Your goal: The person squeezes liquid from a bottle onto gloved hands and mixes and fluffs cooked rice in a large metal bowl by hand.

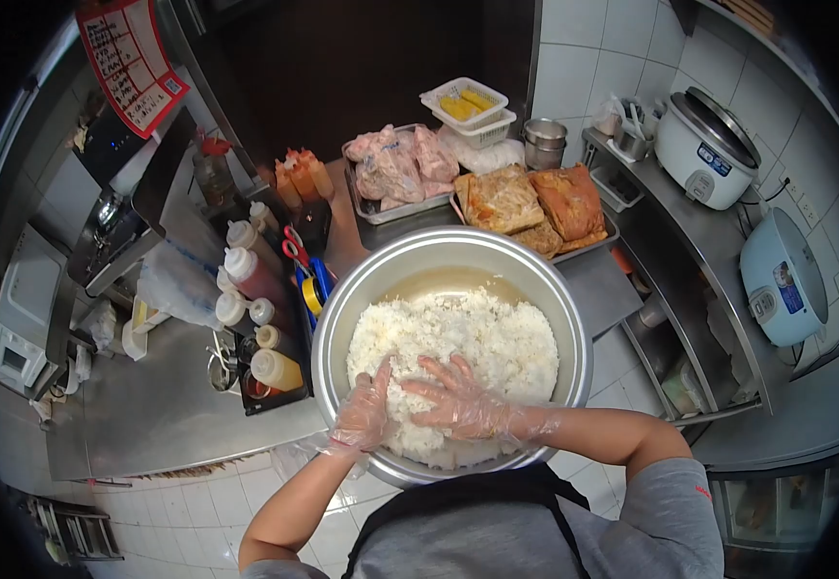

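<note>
A large round metal pot (pixel 335 318) stands directly in front of me, with a broad mound of cooked white rice (pixel 458 333) inside. Clear plastic gloves cover both hands. My left hand (pixel 365 413) rests at the near left side of the rice, fingers stretched out against it. Across the front of the mound lies my right hand (pixel 458 400), its fingers spread and touching the rice. Neither hand shows anything gripped. Part of the pot's bare bottom (pixel 453 282) shows beyond the rice. Fingertips are partly sunk in or hidden by grains.
Squeeze bottles (pixel 275 369) and red-handled scissors (pixel 294 247) stand close to the pot's left. Behind it are a tray of raw meat (pixel 395 169) and browned slabs (pixel 502 196). Baskets with corn (pixel 466 103) sit further back. Rice cookers (pixel 707 150) line the right counter.
</note>
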`<state>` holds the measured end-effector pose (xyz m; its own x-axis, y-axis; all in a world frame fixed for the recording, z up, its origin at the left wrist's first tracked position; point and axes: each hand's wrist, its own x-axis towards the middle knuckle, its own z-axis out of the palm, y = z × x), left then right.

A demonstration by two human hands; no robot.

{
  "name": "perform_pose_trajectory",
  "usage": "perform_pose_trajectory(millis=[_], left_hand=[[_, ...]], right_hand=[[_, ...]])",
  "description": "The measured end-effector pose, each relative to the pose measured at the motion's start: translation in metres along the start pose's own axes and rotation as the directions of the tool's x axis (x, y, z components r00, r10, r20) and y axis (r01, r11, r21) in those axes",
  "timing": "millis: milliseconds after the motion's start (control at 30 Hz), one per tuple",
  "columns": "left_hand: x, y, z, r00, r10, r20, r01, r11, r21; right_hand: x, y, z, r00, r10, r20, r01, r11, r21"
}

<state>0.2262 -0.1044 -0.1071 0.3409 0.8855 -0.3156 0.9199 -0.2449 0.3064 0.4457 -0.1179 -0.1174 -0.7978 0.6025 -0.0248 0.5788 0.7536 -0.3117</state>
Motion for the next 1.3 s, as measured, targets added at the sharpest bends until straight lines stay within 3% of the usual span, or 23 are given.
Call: perform_pose_trajectory(millis=[67,167,233,267,400,467,533,600,700,733,833,933,1033,1067,1133,1200,1233,1300], left_hand=[[0.011,-0.016,0.012,0.994,0.039,-0.098,-0.057,0.981,-0.186],[0.028,-0.012,0.013,0.987,-0.039,-0.157,-0.053,0.838,-0.543],[0.043,0.002,0.01,0.96,-0.051,-0.275,-0.142,0.759,-0.636],[0.053,0.009,0.009,0.939,-0.053,-0.34,-0.203,0.714,-0.67],[0.081,0.032,-0.03,0.977,-0.007,-0.212,-0.145,0.706,-0.693],[0.097,0.038,-0.047,0.991,0.064,-0.122,-0.131,0.707,-0.695],[0.108,0.028,-0.052,0.977,0.142,-0.158,-0.209,0.779,-0.591],[0.113,0.012,-0.048,0.952,0.194,-0.238,-0.282,0.86,-0.425],[0.101,0.006,-0.049,0.954,0.215,-0.211,-0.301,0.705,-0.642],[0.092,0.007,-0.051,0.955,0.22,-0.198,-0.296,0.691,-0.66],[0.065,-0.001,-0.042,0.97,0.201,-0.138,-0.242,0.866,-0.437],[0.039,-0.012,-0.017,0.966,0.26,-0.016,-0.258,0.948,-0.188],[0.004,0.003,0.002,0.969,0.231,0.092,-0.238,0.968,0.076],[-0.008,0.015,0.005,0.969,0.209,0.13,-0.229,0.959,0.166],[-0.026,0.04,0.003,0.963,0.212,0.165,-0.237,0.96,0.15],[-0.028,0.055,0.011,0.974,0.19,0.125,-0.212,0.958,0.194],[-0.022,0.058,0.014,0.978,0.162,0.129,-0.178,0.977,0.121],[-0.003,0.057,0.017,0.985,0.099,0.143,-0.097,0.995,-0.022]], right_hand=[[0.008,0.017,-0.007,0.99,-0.011,-0.141,0.01,1.0,-0.007],[0.023,0.055,0.001,0.929,0.001,-0.37,0.003,1.0,0.011],[0.034,0.08,0.0,0.874,0.128,-0.47,-0.024,0.975,0.22],[0.035,0.092,-0.014,0.86,0.204,-0.468,-0.1,0.967,0.236],[0.013,0.066,-0.071,0.834,0.407,-0.373,-0.389,0.913,0.126],[-0.013,0.033,-0.075,0.891,0.228,-0.391,-0.223,0.973,0.061],[-0.03,0.001,-0.07,0.994,0.067,-0.086,-0.072,0.995,-0.063],[-0.047,-0.004,-0.014,0.989,-0.145,-0.027,0.146,0.989,0.023],[-0.041,0.013,0.008,0.972,-0.233,-0.027,0.232,0.973,-0.016],[-0.031,0.021,0.003,0.981,-0.157,-0.115,0.169,0.981,0.101],[-0.015,0.063,0.012,0.953,-0.282,-0.107,0.263,0.95,-0.166],[-0.001,0.082,-0.016,0.985,-0.169,-0.021,0.164,0.976,-0.142],[0.015,0.113,-0.024,0.973,-0.059,-0.224,-0.022,0.939,-0.342],[0.014,0.119,-0.029,0.976,0.086,-0.199,-0.138,0.954,-0.266],[0.007,0.104,-0.064,0.924,0.365,-0.114,-0.377,0.918,-0.119],[-0.019,0.083,-0.079,0.907,0.421,0.033,-0.421,0.907,-0.012],[-0.033,0.073,-0.082,0.891,0.441,0.106,-0.447,0.894,0.036],[-0.06,0.051,-0.08,0.775,0.545,0.322,-0.558,0.828,-0.058]])
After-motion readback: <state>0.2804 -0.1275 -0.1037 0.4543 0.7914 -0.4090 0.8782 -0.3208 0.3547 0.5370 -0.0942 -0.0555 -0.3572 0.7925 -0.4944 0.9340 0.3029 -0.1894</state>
